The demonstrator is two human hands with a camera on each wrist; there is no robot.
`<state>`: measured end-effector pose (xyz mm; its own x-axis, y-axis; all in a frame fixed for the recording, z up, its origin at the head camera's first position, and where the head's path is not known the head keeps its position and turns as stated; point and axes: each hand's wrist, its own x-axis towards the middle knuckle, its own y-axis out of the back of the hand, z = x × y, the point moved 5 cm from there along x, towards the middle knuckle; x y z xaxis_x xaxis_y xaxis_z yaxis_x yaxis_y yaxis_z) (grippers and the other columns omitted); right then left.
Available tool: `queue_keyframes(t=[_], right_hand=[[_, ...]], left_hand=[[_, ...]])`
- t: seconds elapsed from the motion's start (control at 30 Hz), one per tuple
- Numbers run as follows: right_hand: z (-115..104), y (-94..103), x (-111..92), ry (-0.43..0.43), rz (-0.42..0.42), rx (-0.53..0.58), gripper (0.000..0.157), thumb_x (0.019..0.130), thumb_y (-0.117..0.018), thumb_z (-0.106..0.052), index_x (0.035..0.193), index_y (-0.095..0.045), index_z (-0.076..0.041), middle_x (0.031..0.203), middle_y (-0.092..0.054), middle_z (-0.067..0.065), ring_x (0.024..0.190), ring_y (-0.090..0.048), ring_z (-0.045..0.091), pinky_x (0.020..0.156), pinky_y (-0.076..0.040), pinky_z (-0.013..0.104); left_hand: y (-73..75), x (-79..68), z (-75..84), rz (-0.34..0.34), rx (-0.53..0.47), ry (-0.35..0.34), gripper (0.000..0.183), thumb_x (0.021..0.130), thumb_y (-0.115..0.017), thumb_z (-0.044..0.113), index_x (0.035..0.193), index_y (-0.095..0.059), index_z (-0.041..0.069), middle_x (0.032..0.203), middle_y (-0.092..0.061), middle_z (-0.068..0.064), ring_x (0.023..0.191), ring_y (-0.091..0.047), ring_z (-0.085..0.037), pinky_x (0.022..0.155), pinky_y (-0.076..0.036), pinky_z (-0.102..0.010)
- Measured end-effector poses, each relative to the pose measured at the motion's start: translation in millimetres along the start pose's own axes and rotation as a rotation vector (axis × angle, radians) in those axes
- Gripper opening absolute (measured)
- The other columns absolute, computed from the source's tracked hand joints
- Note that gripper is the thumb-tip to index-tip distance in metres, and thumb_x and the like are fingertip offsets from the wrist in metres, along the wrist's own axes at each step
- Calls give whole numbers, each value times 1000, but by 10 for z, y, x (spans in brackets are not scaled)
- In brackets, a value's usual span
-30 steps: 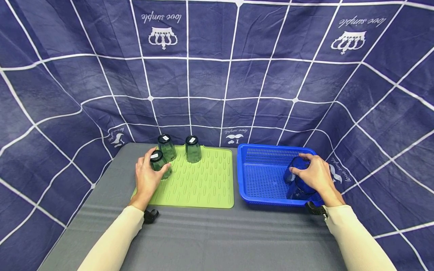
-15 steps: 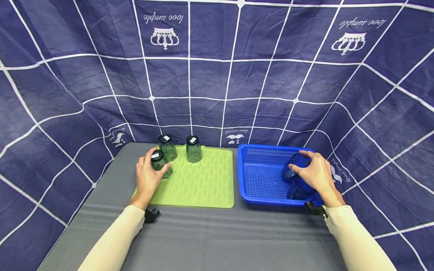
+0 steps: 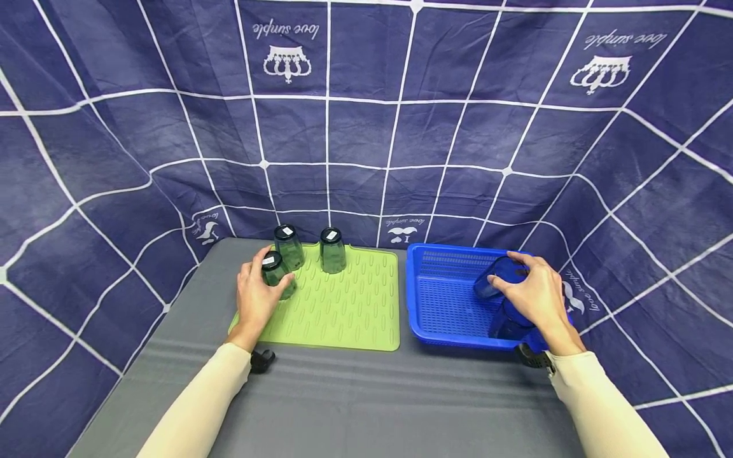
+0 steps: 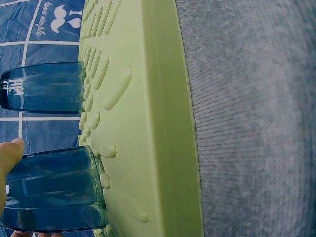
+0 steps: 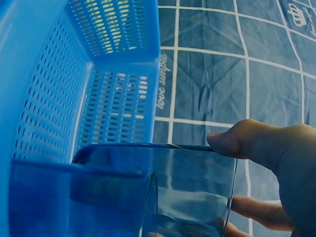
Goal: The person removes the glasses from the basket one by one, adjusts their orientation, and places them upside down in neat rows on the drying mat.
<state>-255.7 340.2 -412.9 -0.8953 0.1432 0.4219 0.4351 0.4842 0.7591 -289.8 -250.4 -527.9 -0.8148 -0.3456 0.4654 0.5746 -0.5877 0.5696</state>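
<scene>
In the head view my left hand (image 3: 258, 300) holds an upside-down green glass (image 3: 276, 272) on the green mat (image 3: 349, 312), thumb on one side and fingers on the other. Two more upturned glasses stand behind it: one at the back left (image 3: 289, 249), another to its right (image 3: 333, 253). My right hand (image 3: 537, 296) grips a clear glass (image 3: 499, 275) near its rim, inside the blue basket (image 3: 413, 312). That glass tilts, its base toward the left. Nearer to me in the basket is a second glass (image 3: 506, 324), partly covered by the right hand.
Mat and basket lie side by side on a grey cloth-covered table (image 3: 366, 401), a narrow gap between them. A navy curtain (image 3: 372, 133) with white lines hangs behind and at both sides. The basket's perforated walls (image 5: 116, 106) rise around the glasses.
In the right hand the glass has tipped, its base swinging to the left. The left hand stays on its glass. The whole head view has shifted slightly.
</scene>
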Motion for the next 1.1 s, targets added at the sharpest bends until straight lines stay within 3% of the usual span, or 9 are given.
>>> queue_keyframes(t=[0.37,0.87,1.1], right_hand=[[-142,-29,-29,47,24,59,73,84,-103,-32,147,-79,-5,136,-80,30,125,-77,49,104,-55,65],[-279,-76,-103,49,-3,81,75,84,-104,-35,148,-79,-7,143,-78,30,124,-79,49,104,-57,65],[-393,-55,-112,93,17,107,71,84,-103,-32,146,-80,-7,138,-80,28,120,-80,48,102,-58,65]], left_hand=[[-11,11,-9,-7,20,4,91,89,-104,31,168,-59,27,140,-65,-32,129,-61,-59,108,-53,-75],[-46,23,24,-47,31,17,93,91,-103,36,171,-55,31,141,-63,-31,131,-59,-57,110,-53,-75],[-24,6,0,-50,44,41,93,91,-103,37,171,-55,32,144,-64,-30,133,-59,-57,108,-54,-75]])
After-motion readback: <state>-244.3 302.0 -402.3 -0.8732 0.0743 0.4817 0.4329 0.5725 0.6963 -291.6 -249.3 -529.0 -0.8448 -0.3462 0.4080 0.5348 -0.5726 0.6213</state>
